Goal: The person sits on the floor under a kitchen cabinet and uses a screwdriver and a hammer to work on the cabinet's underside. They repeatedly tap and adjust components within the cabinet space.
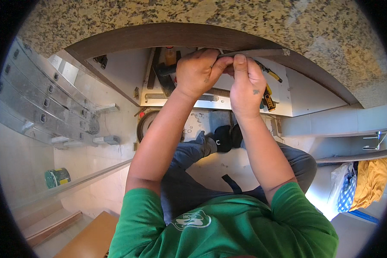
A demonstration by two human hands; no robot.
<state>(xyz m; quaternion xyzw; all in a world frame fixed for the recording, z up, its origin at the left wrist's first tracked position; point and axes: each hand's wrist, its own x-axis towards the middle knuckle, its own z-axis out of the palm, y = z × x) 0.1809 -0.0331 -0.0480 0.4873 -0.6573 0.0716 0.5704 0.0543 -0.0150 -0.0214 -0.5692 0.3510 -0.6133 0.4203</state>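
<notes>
My left hand [196, 71] and my right hand [246, 84] are side by side at the edge of a dark brown wooden panel [167, 33] under a speckled granite slab [202, 15]. Both hands pinch a long thin dark strip [256, 52] that runs to the right along that edge. The left hand's fingers curl over the strip's near end. The right hand's thumb and forefinger press it from below. Under the hands lies a white open box [159, 96] with several hand tools in it.
An aluminium ladder [43, 103] lies at the left. A green tin [57, 177] stands on the floor beside it. A yellow-handled tool [268, 96] sits near the box's right end. Yellow and blue cloths [365, 182] hang at the right. Wooden boards [90, 238] lie at the lower left.
</notes>
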